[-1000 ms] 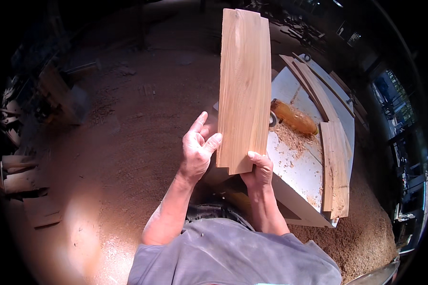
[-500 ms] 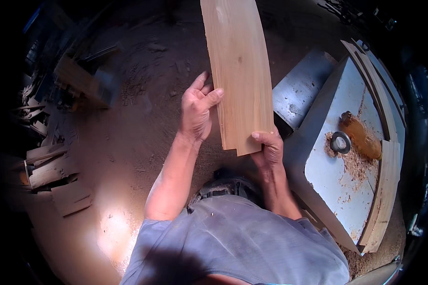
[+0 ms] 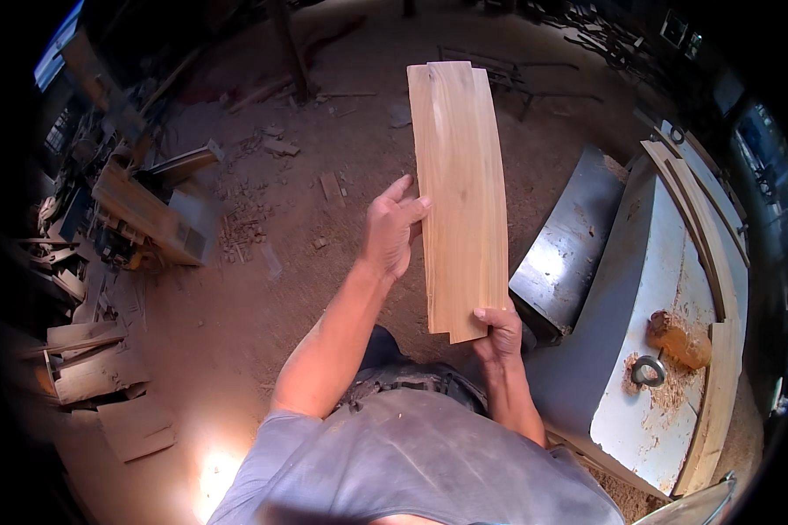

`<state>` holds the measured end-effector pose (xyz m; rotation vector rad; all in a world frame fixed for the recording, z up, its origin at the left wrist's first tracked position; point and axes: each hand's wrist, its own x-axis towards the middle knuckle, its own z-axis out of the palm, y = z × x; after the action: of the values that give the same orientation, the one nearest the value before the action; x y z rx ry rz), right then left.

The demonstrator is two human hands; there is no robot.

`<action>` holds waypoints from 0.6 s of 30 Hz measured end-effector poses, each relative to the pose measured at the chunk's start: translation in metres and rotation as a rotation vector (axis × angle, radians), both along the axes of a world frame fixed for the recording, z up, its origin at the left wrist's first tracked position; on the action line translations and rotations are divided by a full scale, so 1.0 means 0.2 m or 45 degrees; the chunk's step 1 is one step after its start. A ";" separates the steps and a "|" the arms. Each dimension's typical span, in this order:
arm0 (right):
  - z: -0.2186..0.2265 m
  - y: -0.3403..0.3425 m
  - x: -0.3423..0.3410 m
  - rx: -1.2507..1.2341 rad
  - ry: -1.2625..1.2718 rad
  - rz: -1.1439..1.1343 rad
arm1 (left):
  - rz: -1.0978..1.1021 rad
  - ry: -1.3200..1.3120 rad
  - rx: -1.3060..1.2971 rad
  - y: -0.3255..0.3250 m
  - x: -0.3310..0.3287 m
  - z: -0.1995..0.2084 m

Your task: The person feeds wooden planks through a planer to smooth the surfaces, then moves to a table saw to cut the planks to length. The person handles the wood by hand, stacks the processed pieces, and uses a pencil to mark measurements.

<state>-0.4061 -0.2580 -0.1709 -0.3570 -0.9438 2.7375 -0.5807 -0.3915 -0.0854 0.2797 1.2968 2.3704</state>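
I hold a stack of long pale wooden boards (image 3: 460,192) upright in front of me, over the sawdust floor. My right hand (image 3: 499,331) grips the stack's lower right corner, thumb on its face. My left hand (image 3: 390,229) rests against the stack's left edge about halfway up, fingers bent along it. The boards' ends are slightly stepped at top and bottom.
To the right stands a grey machine table (image 3: 648,289) with a metal side wing (image 3: 565,245), curved wooden strips (image 3: 705,262) along its far edge, a brown block (image 3: 678,341) and a metal ring (image 3: 646,371) in sawdust. Wood offcuts (image 3: 92,376) and a wooden box (image 3: 162,223) lie at left.
My view has swung left, so the machine table has slid further right. The board stack stays held in both hands, now a little further from the table.
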 end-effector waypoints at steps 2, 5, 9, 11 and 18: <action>-0.01 -0.03 -0.04 0.093 -0.028 -0.059 | -0.053 0.075 0.029 0.01 -0.16 0.01; 0.05 -0.13 -0.11 0.790 -0.327 -0.204 | -0.056 0.330 0.144 0.09 -0.33 0.00; 0.09 -0.37 -0.40 2.535 0.000 -0.671 | -0.438 -0.073 0.347 0.02 -0.59 -0.08; 0.05 -0.49 -0.54 2.582 -0.015 -0.509 | -0.423 -0.088 0.309 -0.06 -0.76 -0.15; 0.06 -0.63 -0.87 2.123 -0.200 -0.506 | -0.497 0.034 0.172 -0.30 -1.26 -0.23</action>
<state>-0.5804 -0.3831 -0.1591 -0.3126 -2.3349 0.9109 -0.8321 -0.4515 -0.1316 0.5530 0.9878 2.1248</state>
